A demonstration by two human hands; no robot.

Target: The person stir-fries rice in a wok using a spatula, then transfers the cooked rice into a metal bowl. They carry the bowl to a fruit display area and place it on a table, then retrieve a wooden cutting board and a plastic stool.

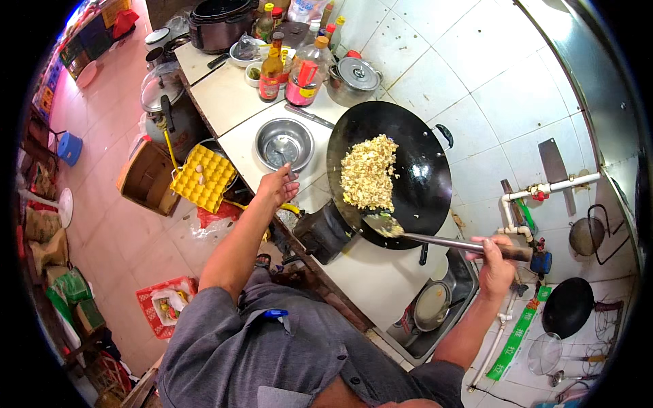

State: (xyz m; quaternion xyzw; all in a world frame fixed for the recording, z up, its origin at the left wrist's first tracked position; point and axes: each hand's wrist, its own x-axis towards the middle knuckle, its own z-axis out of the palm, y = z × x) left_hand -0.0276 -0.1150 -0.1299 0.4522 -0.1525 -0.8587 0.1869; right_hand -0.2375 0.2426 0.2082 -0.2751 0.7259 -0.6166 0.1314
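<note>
A black wok (423,204) stands on a stove (321,232), with a heap of fried rice (370,176) on its left side. My right hand (495,262) is closed around the handle of a metal wok spatula (438,240), whose blade rests in the wok at the lower edge of the rice. At the rim of a steel bowl (260,140) on the tiled counter, my left hand (279,188) holds the handle of a metal spoon (280,157); the spoon's head is inside the bowl. A knife (309,116) lies between bowl and wok.
Sauce bottles (271,76), a large plastic bottle (306,71) and a lidded pot (354,79) stand behind the bowl. A yellow egg tray (204,176) sits beside the counter's left edge. Right of the counter's end, a sink (461,285) holds a pan. Pipes (556,186) run along the wall.
</note>
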